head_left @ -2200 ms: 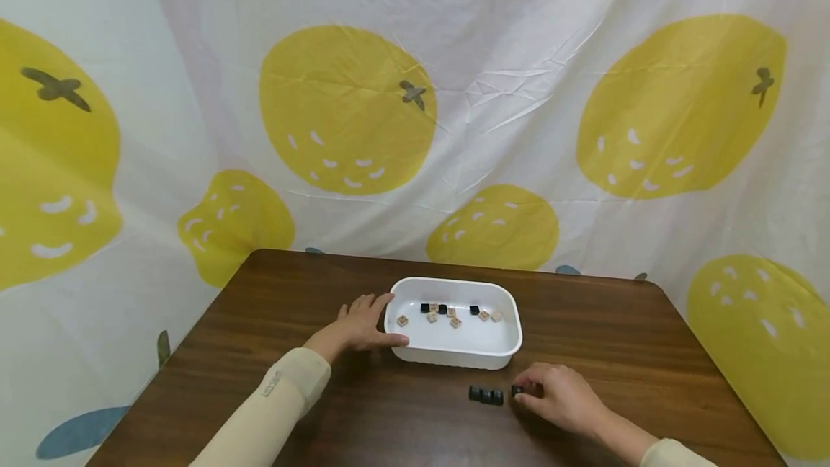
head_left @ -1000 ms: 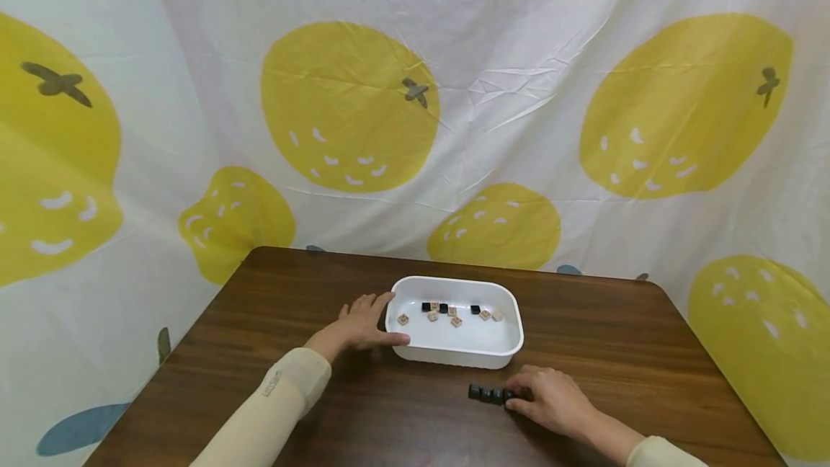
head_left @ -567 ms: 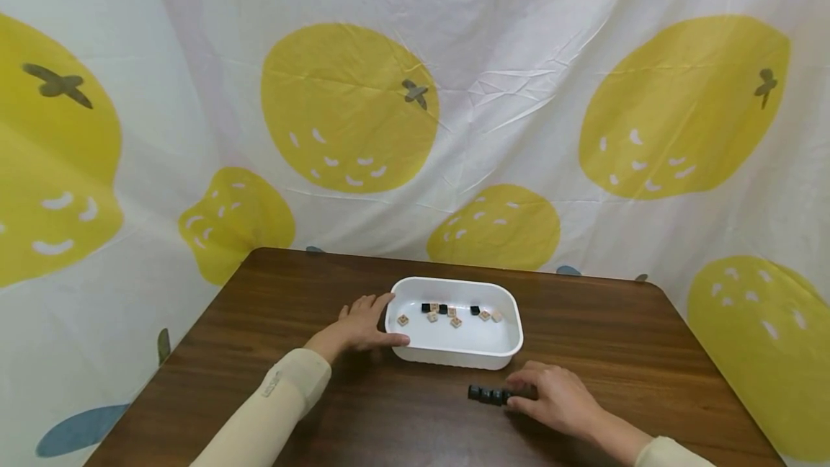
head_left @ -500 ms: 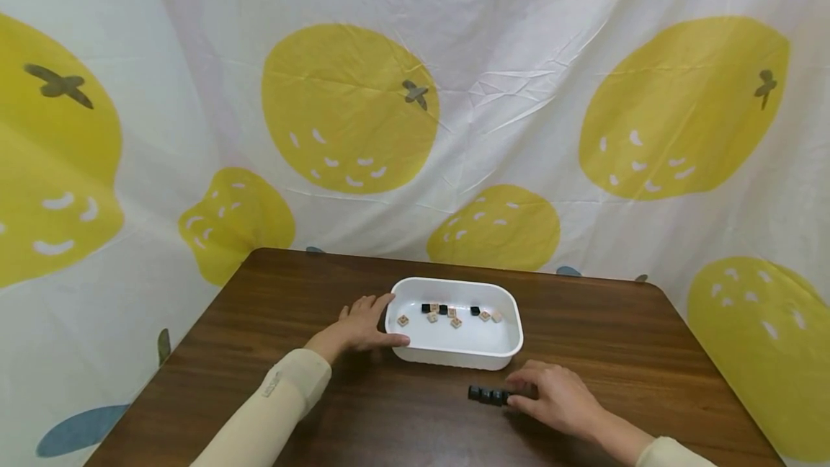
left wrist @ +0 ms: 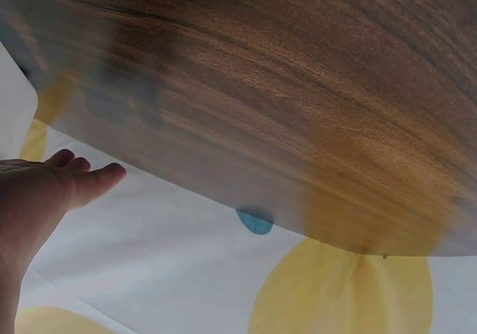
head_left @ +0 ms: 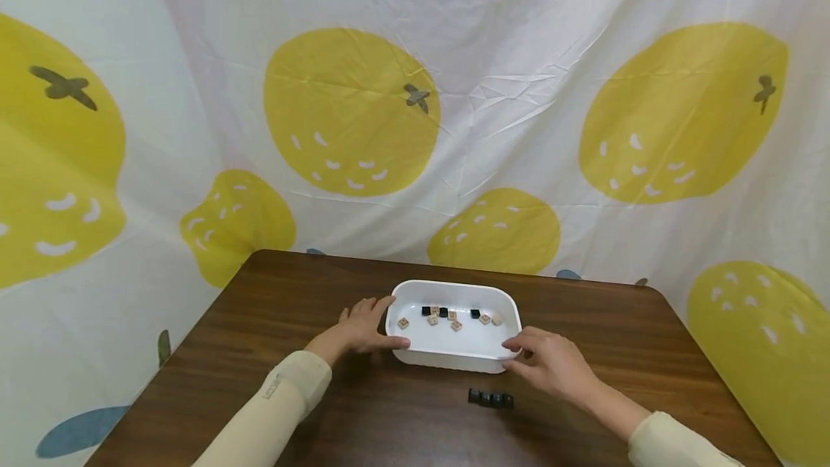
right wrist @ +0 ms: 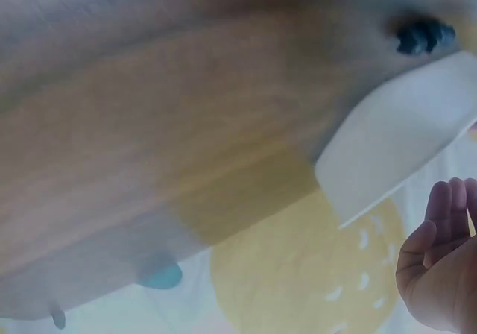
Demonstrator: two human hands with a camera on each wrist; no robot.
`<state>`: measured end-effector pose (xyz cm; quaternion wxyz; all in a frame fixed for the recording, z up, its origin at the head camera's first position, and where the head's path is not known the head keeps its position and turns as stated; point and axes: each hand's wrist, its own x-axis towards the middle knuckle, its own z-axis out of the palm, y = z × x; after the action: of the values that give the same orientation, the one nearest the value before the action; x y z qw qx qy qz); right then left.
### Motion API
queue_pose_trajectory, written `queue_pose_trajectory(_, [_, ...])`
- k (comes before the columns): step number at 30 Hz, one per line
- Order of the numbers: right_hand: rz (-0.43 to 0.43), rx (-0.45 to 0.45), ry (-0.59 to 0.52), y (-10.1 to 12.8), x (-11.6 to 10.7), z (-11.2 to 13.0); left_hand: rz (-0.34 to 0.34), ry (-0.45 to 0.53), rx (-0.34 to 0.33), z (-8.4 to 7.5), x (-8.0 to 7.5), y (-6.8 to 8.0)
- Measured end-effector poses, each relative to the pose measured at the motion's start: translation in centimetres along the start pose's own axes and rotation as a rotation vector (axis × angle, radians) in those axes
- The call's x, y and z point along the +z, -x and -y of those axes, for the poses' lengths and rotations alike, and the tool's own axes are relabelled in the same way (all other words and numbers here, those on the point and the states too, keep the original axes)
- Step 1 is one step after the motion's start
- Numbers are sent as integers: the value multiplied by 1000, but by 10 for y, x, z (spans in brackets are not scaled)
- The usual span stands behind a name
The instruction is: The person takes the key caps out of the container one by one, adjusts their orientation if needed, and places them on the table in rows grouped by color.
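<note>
Black tiles [head_left: 491, 399], four of them butted into a short row, lie on the desk [head_left: 311, 395] near its front edge, just in front of the white tray [head_left: 454, 355] and a little right of its middle. They show again in the right wrist view as a dark blur beside the tray's pale wall.

Biggest thing first: a lemon-print cloth [head_left: 415, 107] hangs behind everything and drops past the desk's far and left edges. The dark wooden desk fills the lower part of the head view. On it, near the middle and closer to the far edge than the row is, stands the white tray. Inside the tray, toward its far wall, lie scattered tan tiles [head_left: 457, 324] and a few more black ones [head_left: 426, 310].

Now the hands. The left hand [head_left: 364, 324] rests against the tray's left end, fingers [head_left: 372, 303] fairly straight along the wall and the thumb laid at the near left corner. It steadies the tray without curling round it. The right hand [head_left: 551, 362] is at the tray's near right corner, fingertips at the rim, fingers loosely bent, holding nothing that I can see. It is clear of the black row, which sits apart on the desk just to its left and nearer the front edge.
</note>
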<state>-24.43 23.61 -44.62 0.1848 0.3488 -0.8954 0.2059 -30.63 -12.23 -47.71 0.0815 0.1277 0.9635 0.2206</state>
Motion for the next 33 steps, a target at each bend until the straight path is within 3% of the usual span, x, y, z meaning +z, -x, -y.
queue_pose_trajectory(7, [51, 80, 83, -30, 4, -10, -5, -1, 1, 1, 0, 1])
queue_pose_trajectory(17, [163, 48, 202, -72, 27, -29, 2, 2, -11, 0, -2, 1])
queue_pose_trajectory(23, [260, 42, 283, -88, 42, -39, 7, -4, -14, 0, -2, 2])
queue_pose_trajectory(33, [388, 112, 433, -103, 63, -38, 11, -3, -14, -2, -3, 3])
